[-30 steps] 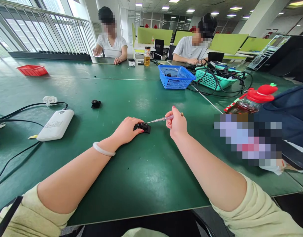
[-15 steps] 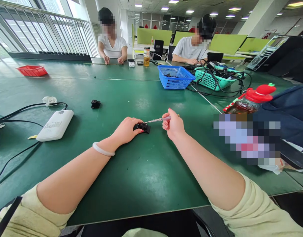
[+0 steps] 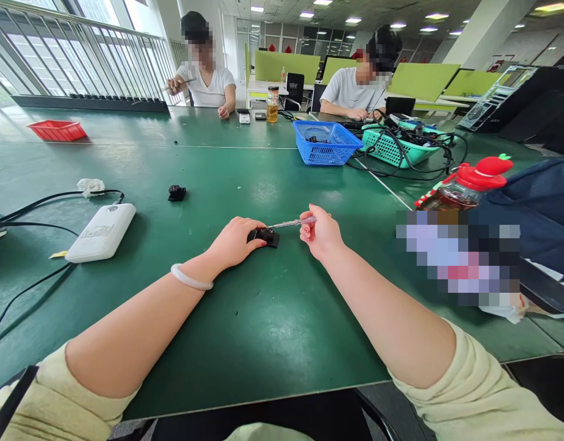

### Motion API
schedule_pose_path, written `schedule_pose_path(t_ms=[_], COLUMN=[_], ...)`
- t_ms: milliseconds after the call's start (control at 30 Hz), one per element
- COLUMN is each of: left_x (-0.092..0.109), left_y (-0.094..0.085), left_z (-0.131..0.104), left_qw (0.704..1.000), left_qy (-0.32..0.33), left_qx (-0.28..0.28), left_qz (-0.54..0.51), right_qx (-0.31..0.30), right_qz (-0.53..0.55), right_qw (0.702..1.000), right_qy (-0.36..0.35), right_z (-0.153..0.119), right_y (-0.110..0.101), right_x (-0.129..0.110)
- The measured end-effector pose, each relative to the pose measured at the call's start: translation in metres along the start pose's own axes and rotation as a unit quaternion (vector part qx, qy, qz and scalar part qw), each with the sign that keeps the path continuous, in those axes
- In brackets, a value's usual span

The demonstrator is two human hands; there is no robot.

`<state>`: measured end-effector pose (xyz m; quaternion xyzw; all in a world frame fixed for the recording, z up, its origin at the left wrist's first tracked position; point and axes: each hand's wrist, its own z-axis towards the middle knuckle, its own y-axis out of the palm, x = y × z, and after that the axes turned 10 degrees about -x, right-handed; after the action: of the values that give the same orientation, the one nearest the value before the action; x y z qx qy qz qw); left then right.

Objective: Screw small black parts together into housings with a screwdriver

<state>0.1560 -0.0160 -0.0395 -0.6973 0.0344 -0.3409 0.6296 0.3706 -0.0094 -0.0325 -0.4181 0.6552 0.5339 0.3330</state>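
Observation:
Near the middle of the green table (image 3: 282, 294), my left hand (image 3: 236, 243) grips a small black part (image 3: 269, 237) that rests on the tabletop. My right hand (image 3: 322, 231) is closed around the handle of a thin screwdriver (image 3: 286, 223) with a clear, pinkish handle. The screwdriver lies almost level and points left, its tip at the top of the black part. Another small black part (image 3: 176, 193) stands farther back on the left, apart from both hands.
A white power bank (image 3: 102, 233) with black cables lies left. Behind are a red tray (image 3: 57, 130), a blue basket (image 3: 327, 144) and a green basket (image 3: 387, 147) of cables. A red-lidded bottle (image 3: 470, 184) stands right. Two people sit across the table.
The person at the back left has raised one hand, holding a thin object, off the table. My hands, the black part and the screwdriver look almost unmoved.

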Motion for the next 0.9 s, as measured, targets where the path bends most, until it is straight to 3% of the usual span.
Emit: schedule_pose_path(t_ms=[667, 767, 900], left_x=[0.002, 0.001, 0.001], left_y=[-0.001, -0.001, -0.001], left_z=[-0.001, -0.001, -0.001], left_qw=[1.0, 1.0, 1.0], left_qy=[0.018, 0.015, 0.015], left_qx=[0.002, 0.001, 0.0], left_qz=[0.006, 0.011, 0.012], right_qx=[0.018, 0.017, -0.041], right_qz=[0.01, 0.017, -0.055], right_qw=[1.0, 0.998, 0.984], right_qy=[-0.02, -0.06, -0.165], right_z=[-0.004, -0.006, -0.012], right_y=[0.001, 0.001, 0.004], right_x=[-0.007, -0.008, -0.006])
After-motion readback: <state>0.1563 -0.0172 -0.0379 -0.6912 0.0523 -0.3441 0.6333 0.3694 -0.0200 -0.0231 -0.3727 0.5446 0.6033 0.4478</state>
